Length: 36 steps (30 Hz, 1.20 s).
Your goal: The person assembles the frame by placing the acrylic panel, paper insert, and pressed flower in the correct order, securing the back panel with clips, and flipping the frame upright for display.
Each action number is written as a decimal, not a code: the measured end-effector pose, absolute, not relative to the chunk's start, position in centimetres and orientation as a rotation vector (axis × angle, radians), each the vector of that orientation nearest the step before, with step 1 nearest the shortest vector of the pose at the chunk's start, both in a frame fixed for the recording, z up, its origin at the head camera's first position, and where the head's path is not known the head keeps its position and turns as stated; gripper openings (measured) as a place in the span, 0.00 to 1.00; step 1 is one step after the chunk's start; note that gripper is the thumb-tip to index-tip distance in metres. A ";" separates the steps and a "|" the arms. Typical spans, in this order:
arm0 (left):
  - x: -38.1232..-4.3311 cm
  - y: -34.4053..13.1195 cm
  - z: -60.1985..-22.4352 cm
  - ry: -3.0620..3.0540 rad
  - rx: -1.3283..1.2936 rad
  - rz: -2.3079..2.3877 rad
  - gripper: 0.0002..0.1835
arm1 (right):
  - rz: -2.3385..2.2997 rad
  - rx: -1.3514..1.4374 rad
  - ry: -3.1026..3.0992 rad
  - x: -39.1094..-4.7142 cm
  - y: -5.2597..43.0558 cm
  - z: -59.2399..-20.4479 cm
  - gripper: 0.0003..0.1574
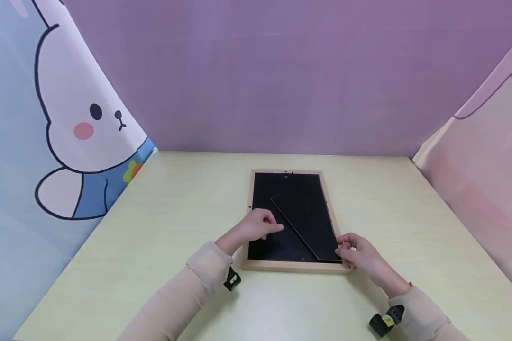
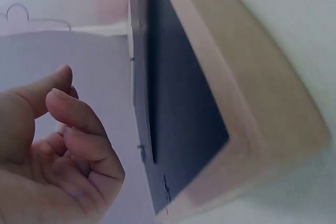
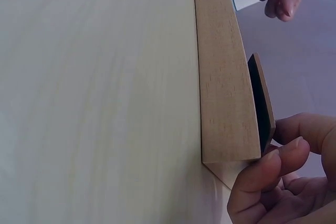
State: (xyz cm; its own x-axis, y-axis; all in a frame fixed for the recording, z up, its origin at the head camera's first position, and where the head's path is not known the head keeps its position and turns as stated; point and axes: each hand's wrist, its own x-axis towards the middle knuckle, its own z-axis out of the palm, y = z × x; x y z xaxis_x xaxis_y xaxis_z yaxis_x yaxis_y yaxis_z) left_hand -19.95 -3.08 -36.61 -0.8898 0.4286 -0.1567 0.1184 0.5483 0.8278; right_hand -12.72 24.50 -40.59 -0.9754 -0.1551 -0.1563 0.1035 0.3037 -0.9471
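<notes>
A photo frame (image 1: pixel 297 267) with a light wood border lies back side up on the table. Its black backing board (image 1: pixel 266 244) carries a black stand leg (image 1: pixel 309 227), set diagonally. At the near right corner, the fingers of my right hand (image 1: pixel 362 255) pinch the wide end of the stand leg, touching the frame's edge. In the right wrist view the stand leg (image 3: pixel 263 103) is tilted slightly up from the frame. My left hand (image 1: pixel 256 225) hovers over the backing's left half, fingers loosely curled and holding nothing. The left wrist view shows this hand (image 2: pixel 58 150) apart from the frame.
The pale wood-grain table (image 1: pixel 187 199) stretches around the frame. A purple backdrop (image 1: pixel 281 85) rises at the back. Printed panels stand at both sides, with a cartoon rabbit (image 1: pixel 85 109) on the left one.
</notes>
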 end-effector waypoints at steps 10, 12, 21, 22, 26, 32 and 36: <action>-22.2 -6.5 -37.6 2.513 0.241 1.386 0.10 | -1.736 -0.043 2.353 -12.7 24.6 -40.7 0.19; -22.6 -7.0 -38.1 2.521 0.161 1.403 0.10 | -1.732 -0.036 2.355 -12.7 24.6 -40.7 0.19; -23.8 -7.9 -40.2 2.485 -0.036 1.466 0.08 | -1.724 -0.039 2.350 -12.6 24.5 -40.6 0.19; -24.0 -7.8 -40.3 2.485 -0.038 1.467 0.08 | -1.726 -0.038 2.348 -12.6 24.5 -40.6 0.19; -24.3 -7.6 -40.7 2.457 -0.051 1.509 0.07 | -1.735 -0.035 2.341 -12.6 24.5 -40.7 0.18; -24.5 -7.4 -40.8 2.432 -0.068 1.562 0.07 | -1.739 -0.048 2.341 -12.6 24.5 -40.6 0.17; -24.6 -7.3 -40.9 2.430 -0.076 1.572 0.09 | -1.733 -0.055 2.349 -12.6 24.4 -40.4 0.18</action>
State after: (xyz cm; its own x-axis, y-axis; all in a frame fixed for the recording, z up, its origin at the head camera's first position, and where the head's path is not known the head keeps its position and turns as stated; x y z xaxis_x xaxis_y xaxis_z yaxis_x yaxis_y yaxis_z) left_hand -24.61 -7.31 -40.86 -0.9684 0.0895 -0.2330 -0.1758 0.4182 0.8912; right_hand -12.57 24.43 -40.44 -0.9748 -0.1604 -0.1550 0.1009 0.3030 -0.9476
